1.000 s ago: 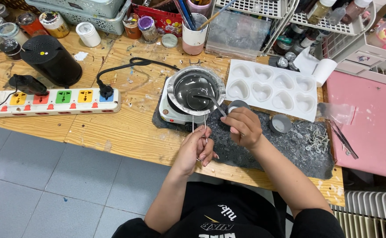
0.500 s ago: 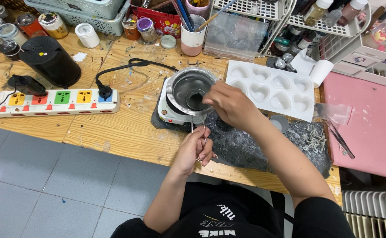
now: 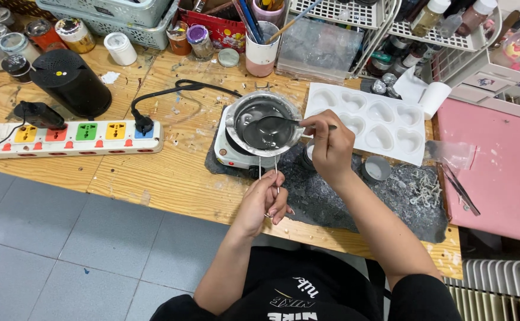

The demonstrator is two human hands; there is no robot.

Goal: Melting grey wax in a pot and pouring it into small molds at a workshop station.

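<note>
A small metal pot (image 3: 264, 120) of grey liquid sits on a white hot plate (image 3: 231, 151) on the wooden table. My left hand (image 3: 265, 199) grips the pot's thin wire handle (image 3: 268, 172) at the near side. A metal spoon (image 3: 269, 126) dips its bowl into the liquid, and my right hand (image 3: 330, 145) holds its stem just right of the pot. A white tray mould with heart-shaped hollows (image 3: 373, 120) lies behind and to the right of that hand.
A dark mat (image 3: 355, 199) lies under the hot plate, with a small grey cup (image 3: 376, 169) on it. Left stand a white power strip (image 3: 73, 137) and black speaker (image 3: 70, 83). A pink mat (image 3: 498, 172) with tweezers (image 3: 461, 190) is right. Jars, baskets and racks line the back.
My right hand has moved from the near side of the pot up and to the right, bringing the spoon into the liquid. My left hand has stayed on the wire handle.
</note>
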